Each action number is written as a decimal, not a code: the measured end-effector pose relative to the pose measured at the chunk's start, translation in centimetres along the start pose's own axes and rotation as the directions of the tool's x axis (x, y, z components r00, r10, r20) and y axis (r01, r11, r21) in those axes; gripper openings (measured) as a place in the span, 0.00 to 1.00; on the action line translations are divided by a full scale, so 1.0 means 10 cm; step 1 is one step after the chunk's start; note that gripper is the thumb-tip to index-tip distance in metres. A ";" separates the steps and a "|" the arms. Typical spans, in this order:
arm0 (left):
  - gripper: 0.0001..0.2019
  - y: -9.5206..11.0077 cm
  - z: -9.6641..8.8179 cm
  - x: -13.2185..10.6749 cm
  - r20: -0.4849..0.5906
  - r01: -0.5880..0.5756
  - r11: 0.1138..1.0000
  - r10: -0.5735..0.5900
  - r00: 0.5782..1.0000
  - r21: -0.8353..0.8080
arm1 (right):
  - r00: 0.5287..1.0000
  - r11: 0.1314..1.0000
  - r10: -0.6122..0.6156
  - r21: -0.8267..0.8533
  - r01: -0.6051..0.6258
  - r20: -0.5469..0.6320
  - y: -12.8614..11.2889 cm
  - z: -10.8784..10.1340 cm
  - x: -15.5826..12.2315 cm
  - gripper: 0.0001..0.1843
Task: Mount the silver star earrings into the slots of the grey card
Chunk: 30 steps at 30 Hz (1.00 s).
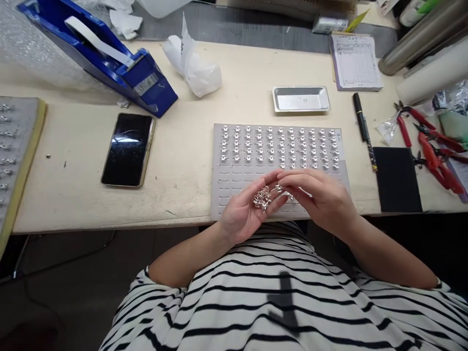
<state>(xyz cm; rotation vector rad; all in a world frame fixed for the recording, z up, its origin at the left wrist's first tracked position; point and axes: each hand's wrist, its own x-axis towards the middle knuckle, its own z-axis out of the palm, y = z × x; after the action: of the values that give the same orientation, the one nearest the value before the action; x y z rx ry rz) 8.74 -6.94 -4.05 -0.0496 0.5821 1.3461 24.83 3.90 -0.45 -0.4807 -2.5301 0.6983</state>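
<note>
My left hand (244,210) is cupped palm up over the near edge of a grey slotted display pad (234,187), holding a small pile of silver rings (262,199). My right hand (317,197) hovers over the same pad, its fingertips pinched on one silver ring (279,187) right beside the pile. Several rows of silver rings (280,146) stand in the pad's far slots; the near rows are bare.
A black phone (127,148) lies to the left, a blue tape dispenser (109,61) behind it. A metal tray (301,99), a pen (363,127), a black pad (397,179) and red pliers (435,151) sit to the right. Another ring pad (16,146) is at the far left.
</note>
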 end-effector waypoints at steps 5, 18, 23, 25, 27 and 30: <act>0.12 0.01 -0.08 -0.05 -0.041 -0.055 0.988 0.061 0.997 0.144 | 0.998 0.997 -0.051 -0.051 0.053 0.047 -0.13 0.04 -0.01 0.14; 0.16 0.38 -0.35 -0.44 -0.113 -0.139 0.800 0.250 0.962 0.584 | 0.997 0.978 0.069 0.197 -0.063 -0.021 -0.24 0.05 0.09 0.11; 0.24 0.60 -0.59 -0.75 -0.133 0.026 0.171 0.655 0.744 0.985 | 0.953 0.916 0.291 0.311 -0.255 -0.077 -0.09 0.08 -0.02 0.14; 0.26 0.59 -0.65 -0.79 -0.103 0.048 0.108 0.586 0.804 0.993 | 0.933 0.898 0.345 0.324 -0.298 -0.097 -0.07 0.10 -0.03 0.16; 0.28 0.52 -0.66 -0.78 -0.080 0.033 0.107 0.473 0.877 0.994 | 0.927 0.894 0.360 0.320 -0.313 -0.101 -0.06 0.12 -0.01 0.14; 0.30 0.36 -0.62 -0.73 -0.031 -0.010 0.122 0.328 0.944 0.992 | 0.935 0.911 0.337 0.290 -0.293 -0.112 -0.08 0.15 0.04 0.13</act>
<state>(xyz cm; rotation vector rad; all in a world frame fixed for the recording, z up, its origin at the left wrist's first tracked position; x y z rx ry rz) 2.37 -14.84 -5.21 1.0420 1.6977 0.8927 23.55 2.89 -0.99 -0.8246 -2.1843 1.0607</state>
